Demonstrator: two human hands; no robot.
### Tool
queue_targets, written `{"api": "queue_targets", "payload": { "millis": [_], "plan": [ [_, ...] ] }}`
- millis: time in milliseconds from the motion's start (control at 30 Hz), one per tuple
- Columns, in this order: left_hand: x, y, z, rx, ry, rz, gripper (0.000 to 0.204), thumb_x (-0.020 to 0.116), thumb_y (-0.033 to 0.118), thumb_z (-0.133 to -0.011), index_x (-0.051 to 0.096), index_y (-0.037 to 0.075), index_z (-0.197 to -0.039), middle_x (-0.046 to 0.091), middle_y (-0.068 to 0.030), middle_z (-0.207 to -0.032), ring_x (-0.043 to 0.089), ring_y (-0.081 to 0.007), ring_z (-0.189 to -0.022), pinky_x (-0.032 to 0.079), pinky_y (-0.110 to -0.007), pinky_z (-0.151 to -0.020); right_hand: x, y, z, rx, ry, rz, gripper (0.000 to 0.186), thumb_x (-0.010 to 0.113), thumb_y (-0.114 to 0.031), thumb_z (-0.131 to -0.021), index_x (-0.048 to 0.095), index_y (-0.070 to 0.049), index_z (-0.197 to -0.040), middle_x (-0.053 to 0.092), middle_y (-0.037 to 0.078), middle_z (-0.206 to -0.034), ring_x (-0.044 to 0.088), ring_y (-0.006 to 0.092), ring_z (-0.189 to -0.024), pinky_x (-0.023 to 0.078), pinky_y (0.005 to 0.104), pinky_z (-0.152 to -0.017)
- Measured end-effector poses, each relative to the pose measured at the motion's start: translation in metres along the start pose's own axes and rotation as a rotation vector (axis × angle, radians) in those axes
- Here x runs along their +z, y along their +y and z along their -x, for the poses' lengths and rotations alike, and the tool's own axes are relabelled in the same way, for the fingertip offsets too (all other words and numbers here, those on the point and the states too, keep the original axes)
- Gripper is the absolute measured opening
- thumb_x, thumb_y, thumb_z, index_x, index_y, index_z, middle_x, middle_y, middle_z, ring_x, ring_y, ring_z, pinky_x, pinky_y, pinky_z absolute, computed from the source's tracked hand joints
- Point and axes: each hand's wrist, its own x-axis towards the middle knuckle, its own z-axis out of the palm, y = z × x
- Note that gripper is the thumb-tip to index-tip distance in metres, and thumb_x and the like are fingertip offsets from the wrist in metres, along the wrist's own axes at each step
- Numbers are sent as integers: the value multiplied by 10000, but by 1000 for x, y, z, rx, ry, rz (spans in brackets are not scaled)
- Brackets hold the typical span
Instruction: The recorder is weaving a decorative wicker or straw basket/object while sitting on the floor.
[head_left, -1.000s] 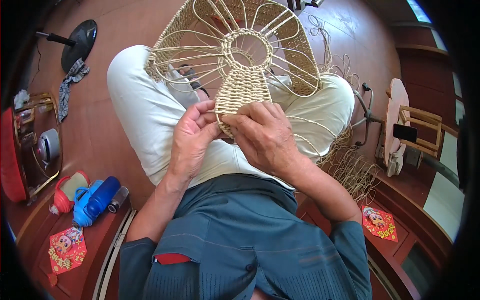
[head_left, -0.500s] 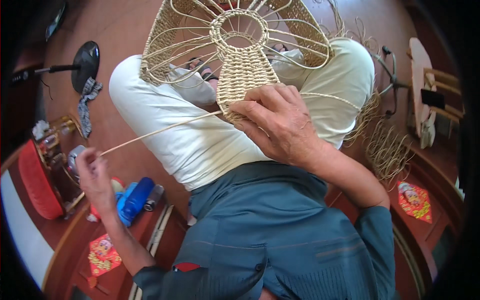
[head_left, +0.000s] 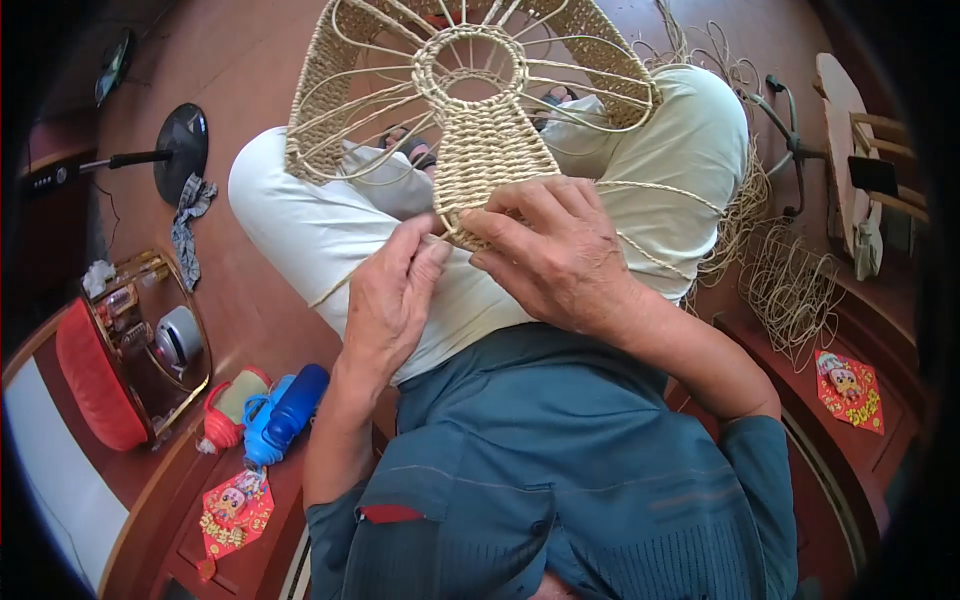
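A woven straw piece (head_left: 490, 150) lies across my lap, a tapering woven panel running from a round ring (head_left: 424, 75) toward me. The ring has looped cords spreading from it to a wider woven band (head_left: 318, 120). My right hand (head_left: 555, 250) grips the panel's near end from the right, thumb and fingers at its edge. My left hand (head_left: 390, 295) is closed at the panel's near left corner, pinching a thin straw cord (head_left: 335, 288) that trails over my left thigh. Two more cords (head_left: 660, 187) extend from the panel's right side over my right thigh. The left fingertips partly hide the corner.
Loose straw cords (head_left: 790, 300) lie in a tangle on the floor at right, near a wooden chair (head_left: 850, 160). Left are a black round base (head_left: 182, 150), a patterned cloth (head_left: 188, 230), a red-cushioned stand (head_left: 90, 375), a blue bottle (head_left: 298, 400) and a red-and-green bottle (head_left: 235, 405).
My left hand has come in from far left, where it held the cord stretched out, to the panel's near left corner. My right hand stays on the panel.
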Motion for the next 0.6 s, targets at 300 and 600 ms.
{"api": "queue_targets", "payload": {
  "millis": [300,600],
  "plan": [
    [-261,-55,83,-97,853,-1002,289,559,239,-1093,743,30,-1169,758,-163,-1029,727,-289,-943,554,-403,-873,6,2,5,7,51,-22,274,766,-211,-883,688,-134,-1135,595,47,-1048,597,251,-1007,454,404,-868],
    [-101,-17,23,422,393,-1064,446,624,133,-1039,591,40,-1474,750,-181,-1169,721,-306,-1116,553,-381,-961,7,2,5,-11,31,-16,281,758,-201,-890,691,-129,-1153,605,46,-1067,601,254,-1013,463,404,-877]
  ]
}}
